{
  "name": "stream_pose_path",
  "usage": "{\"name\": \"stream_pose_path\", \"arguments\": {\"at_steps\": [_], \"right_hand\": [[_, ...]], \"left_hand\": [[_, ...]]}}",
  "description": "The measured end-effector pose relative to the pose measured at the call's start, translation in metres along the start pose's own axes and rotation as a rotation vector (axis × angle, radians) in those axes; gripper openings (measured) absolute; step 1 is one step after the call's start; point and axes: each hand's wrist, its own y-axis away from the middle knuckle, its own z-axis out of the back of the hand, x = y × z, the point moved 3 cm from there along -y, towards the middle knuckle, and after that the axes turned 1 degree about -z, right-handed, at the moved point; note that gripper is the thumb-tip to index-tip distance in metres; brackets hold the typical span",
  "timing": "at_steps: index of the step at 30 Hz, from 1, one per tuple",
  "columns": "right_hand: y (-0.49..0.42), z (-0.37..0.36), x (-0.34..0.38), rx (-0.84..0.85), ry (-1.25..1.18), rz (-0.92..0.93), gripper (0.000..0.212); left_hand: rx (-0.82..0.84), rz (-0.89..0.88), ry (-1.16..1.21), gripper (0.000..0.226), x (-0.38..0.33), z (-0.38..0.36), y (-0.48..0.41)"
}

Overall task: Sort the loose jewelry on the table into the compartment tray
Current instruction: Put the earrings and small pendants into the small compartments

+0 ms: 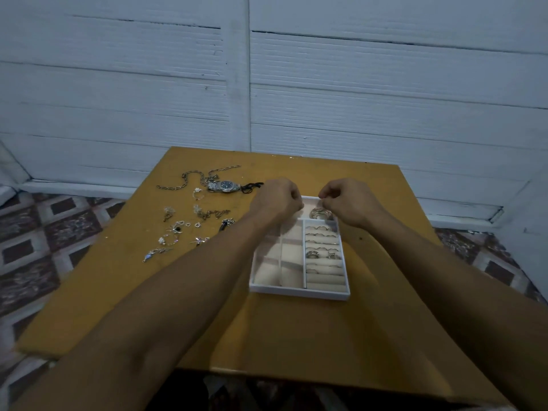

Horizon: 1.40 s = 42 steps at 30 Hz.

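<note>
A white compartment tray [299, 293] lies on the yellow-brown table [284, 336], right of centre. Its right column of beige rolls holds several silver rings [321, 253]. A silver bangle [320, 214] sits in the far right compartment, and the left compartments show only beige lining. Loose jewelry lies to the tray's left: a silver watch [224, 186], a chunky chain necklace [189, 178], a charm bracelet [211, 214] and several small earrings and pendants [178, 231]. My left hand [277, 200] and my right hand [347, 201] hover over the tray's far end with fingers curled. The right fingertips pinch a small silvery piece; nothing shows in the left.
A black cord [252, 186] lies beside the watch, and a dark piece [226, 224] lies by my left forearm. The table's far edge meets a white panelled wall [355, 99]. Patterned floor tiles [59, 226] show on both sides.
</note>
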Motion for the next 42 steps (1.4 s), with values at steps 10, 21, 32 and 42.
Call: {"name": "stream_pose_path", "arguments": {"at_steps": [10, 21, 32, 42], "right_hand": [[-0.032, -0.074, 0.112, 0.109, -0.015, 0.161, 0.013], [-0.053, -0.152, 0.195, 0.187, 0.132, 0.199, 0.01], [-0.062, -0.172, 0.216, 0.143, 0.437, 0.149, 0.003], [-0.065, -0.169, 0.222, 0.204, 0.486, 0.239, 0.012]], "left_hand": [[-0.155, 0.217, -0.158, 0.008, 0.126, 0.121, 0.054], [-0.219, 0.352, -0.15, 0.004, 0.197, 0.164, 0.101], [-0.052, 0.303, -0.147, 0.012, 0.198, 0.154, 0.117], [0.09, 0.328, -0.18, 0.035, 0.184, 0.132, 0.116]]}}
